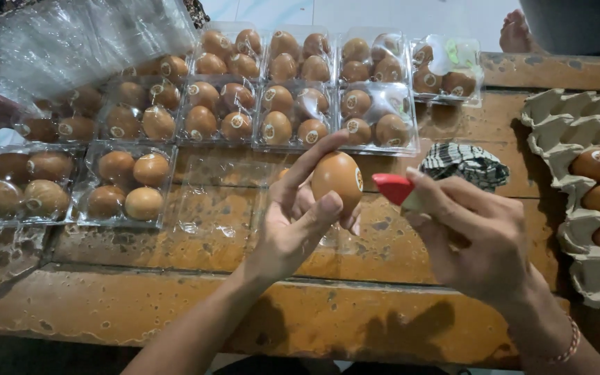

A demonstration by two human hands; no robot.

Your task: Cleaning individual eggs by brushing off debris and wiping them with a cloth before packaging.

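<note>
My left hand (298, 219) holds a brown egg (337, 178) upright between thumb and fingers over the wooden table (175, 305). My right hand (477, 236) grips a small red-topped stamp (393, 188), its red end almost touching the egg's right side, where a round mark shows. An open clear plastic egg box (206, 201) lies empty just left of my left hand.
Several clear plastic boxes of brown eggs (293, 111) fill the back and left of the table. A grey pulp egg tray (571, 139) with brown eggs sits at the right edge. A checked cloth (465, 163) lies behind my right hand. A person's bare foot (517, 31) shows at the back.
</note>
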